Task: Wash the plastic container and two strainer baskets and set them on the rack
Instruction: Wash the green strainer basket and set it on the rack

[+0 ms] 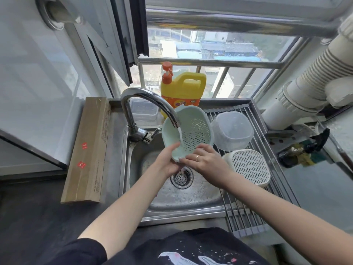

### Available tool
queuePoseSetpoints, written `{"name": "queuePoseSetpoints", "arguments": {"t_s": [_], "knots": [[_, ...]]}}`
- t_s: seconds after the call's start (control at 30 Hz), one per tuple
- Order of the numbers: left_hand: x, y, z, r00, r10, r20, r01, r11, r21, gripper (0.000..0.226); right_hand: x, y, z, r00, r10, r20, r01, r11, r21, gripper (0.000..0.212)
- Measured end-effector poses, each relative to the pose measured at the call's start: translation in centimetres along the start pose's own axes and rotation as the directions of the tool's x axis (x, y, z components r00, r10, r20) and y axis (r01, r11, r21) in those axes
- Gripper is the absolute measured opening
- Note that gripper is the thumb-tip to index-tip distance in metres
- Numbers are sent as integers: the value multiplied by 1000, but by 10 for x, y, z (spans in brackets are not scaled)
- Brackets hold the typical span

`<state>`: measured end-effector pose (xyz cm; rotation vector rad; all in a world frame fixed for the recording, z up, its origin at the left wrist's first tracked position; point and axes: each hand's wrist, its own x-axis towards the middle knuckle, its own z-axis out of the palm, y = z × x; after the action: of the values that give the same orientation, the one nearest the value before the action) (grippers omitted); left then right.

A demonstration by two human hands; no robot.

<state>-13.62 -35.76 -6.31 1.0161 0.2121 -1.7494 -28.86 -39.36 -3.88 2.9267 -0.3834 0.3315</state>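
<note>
1. Head view: I am holding the green strainer tilted under the tap, its open side facing me, over the sink. Water is running onto its perforated bottom.
2. My left hand is gripping the near-left rim, fingers curled round the edge. My right hand is resting on the near-right rim with fingers fairly straight and spread; I cannot tell whether the thumb is hooked under.
3. The clear container and the white strainer are already lying upside down on the rack, which is spanning the right side of the sink.
4. So I judge this to be the last piece being rinsed. The rack is lying to the right of my fingers, and my right hand is nearer to it. The free rack space is showing nearer to me than the white strainer.
5. The soap bottle is standing at the far side, behind the strainer.
</note>
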Motion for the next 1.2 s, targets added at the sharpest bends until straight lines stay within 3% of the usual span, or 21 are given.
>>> {"name": "queuePoseSetpoints", "arguments": {"t_s": [0.07, 0.2, 0.3, 0.37, 0.43, 0.5, 0.53, 0.6, 0.8, 0.9, 0.97, 1.03, 1.13, 1.2], "knots": [[-1, -7, 3, 996, -80, 38, 79, 996, 29, 17, 7, -3, 1, 999, 49, 9, -50, 996, 78, 37], [-1, -10, 1, 998, -61, -9, 62, 996, 66, 27, -6, 0, 3, 983, 131, 127, -167, 930, 329, 45], [3, -7, -4, 992, -46, -119, 54, 996, 64, 45, -34, 18, -9, 888, 361, 286, -454, 791, 411, 52], [5, -2, -6, 983, -54, -178, 69, 994, 83, 53, -55, 31, -16, 716, 595, 364, -689, 686, 234, 57], [3, 1, -4, 978, -68, -198, 87, 992, 90, 51, -77, 41, -13, 443, 750, 491, -847, 530, -46, 63], [4, 5, -3, 980, -94, -173, 109, 991, 78, 46, -94, 42, -1, 222, 765, 605, -909, 388, -156, 68], [6, 7, -5, 982, -105, -160, 118, 990, 74, 45, -99, 41, 7, 176, 751, 637, -925, 348, -155, 68], [8, 9, -8, 981, -111, -157, 124, 989, 75, 46, -101, 39, 18, 171, 751, 637, -932, 334, -144, 67], [11, 9, -24, 965, -136, -223, 150, 987, 49, 52, -77, 55, 33, 254, 758, 600, -903, 408, -134, 66], [13, 9, -30, 959, -168, -228, 179, 983, 28, 53, -70, 62, 37, 250, 751, 611, -900, 412, -139, 65], [11, 9, -29, 965, -153, -212, 165, 986, 39, 54, -67, 63, 36, 242, 753, 612, -902, 407, -143, 65], [11, 9, -28, 976, -102, -194, 122, 988, 97, 54, -66, 60, 32, 286, 787, 547, -904, 410, -118, 67], [12, 9, -27, 977, 49, -206, 1, 972, 235, 61, -53, 39, 22, 460, 834, 304, -888, 422, 183, 71], [11, 8, -27, 970, 142, -197, -64, 933, 355, 65, -32, 22, 16, 478, 821, 313, -810, 273, 519, 73]]}}
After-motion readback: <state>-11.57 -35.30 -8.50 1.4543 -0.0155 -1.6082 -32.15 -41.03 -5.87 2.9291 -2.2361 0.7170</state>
